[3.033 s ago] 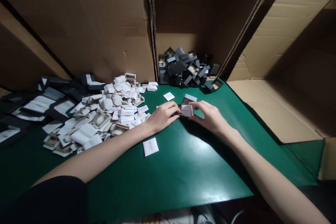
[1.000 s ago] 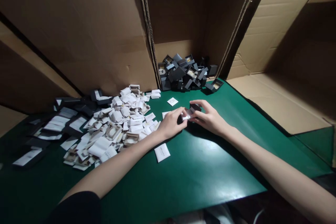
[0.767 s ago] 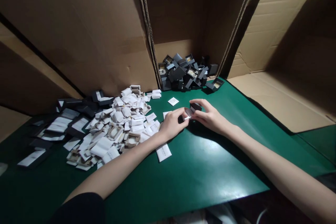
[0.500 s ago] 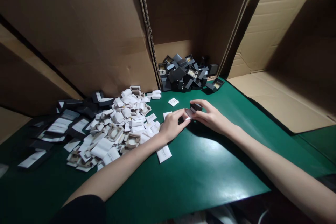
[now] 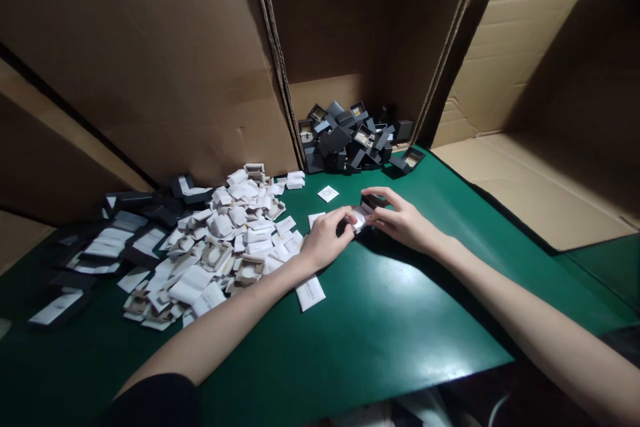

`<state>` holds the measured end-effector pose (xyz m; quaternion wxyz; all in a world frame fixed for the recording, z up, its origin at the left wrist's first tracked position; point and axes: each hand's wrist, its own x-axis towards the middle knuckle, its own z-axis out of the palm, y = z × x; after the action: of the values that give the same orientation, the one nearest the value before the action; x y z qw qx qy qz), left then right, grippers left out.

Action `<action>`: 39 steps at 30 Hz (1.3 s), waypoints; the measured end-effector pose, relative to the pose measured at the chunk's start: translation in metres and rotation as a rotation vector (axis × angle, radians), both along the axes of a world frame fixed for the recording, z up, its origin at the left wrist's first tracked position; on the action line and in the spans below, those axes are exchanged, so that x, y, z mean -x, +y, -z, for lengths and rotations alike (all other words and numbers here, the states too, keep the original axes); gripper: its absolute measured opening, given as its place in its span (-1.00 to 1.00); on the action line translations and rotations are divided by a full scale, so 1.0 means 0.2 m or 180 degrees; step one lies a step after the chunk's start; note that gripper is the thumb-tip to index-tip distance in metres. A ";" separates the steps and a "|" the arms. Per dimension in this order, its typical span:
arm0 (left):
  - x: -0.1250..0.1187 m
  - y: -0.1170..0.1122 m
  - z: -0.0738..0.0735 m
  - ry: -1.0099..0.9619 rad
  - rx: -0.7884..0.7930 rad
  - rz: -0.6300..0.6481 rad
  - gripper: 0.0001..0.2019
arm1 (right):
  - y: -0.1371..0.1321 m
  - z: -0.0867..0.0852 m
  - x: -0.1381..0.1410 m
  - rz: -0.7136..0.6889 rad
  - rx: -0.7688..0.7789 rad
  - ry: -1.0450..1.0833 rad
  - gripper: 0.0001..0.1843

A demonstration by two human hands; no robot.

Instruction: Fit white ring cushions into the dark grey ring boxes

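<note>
My left hand and my right hand meet over the middle of the green mat. Between their fingertips sits a small dark box with a white insert at its left side. My right fingers curl round the dark box. My left thumb and fingers pinch the white insert. A heap of white inserts lies just left of my left hand. A pile of small dark boxes stands behind my hands, against the cardboard.
Tall cardboard walls close off the back and right. Flat dark trays with white cards lie at the far left. One white card lies by my left forearm, another behind my hands.
Over three seconds both hands stayed together on the small dark box and white insert, turning them slightly. The view drifted a little to the left.
</note>
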<state>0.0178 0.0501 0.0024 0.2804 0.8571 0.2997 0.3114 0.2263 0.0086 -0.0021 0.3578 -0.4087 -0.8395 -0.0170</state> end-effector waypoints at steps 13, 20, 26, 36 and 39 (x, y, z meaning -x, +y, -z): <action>0.03 0.03 0.01 0.0317 -0.1528 0.0430 -0.85 | -0.02 0.00 -0.01 0.0094 -0.0007 0.0061 -0.86; 0.03 0.03 0.00 0.0626 -0.2032 0.0527 -0.83 | -0.02 -0.01 -0.01 -0.0022 0.0097 0.0153 -0.84; 0.01 -0.01 0.02 0.0674 -0.2158 0.0601 -0.83 | -0.02 0.00 0.00 0.0057 0.0160 0.0326 -0.87; -0.02 -0.05 0.04 0.0553 -0.1805 0.0429 -0.78 | -0.01 0.03 0.05 0.0472 0.0286 0.0225 -0.91; -0.01 -0.04 0.04 0.0564 -0.1812 0.0126 -0.72 | 0.00 0.03 0.05 0.0475 0.0261 0.0273 -0.89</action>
<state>0.0206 0.0421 -0.0048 0.0076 0.9307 0.2069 0.3014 0.2172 0.0084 -0.0087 0.3741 -0.4847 -0.7906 0.0082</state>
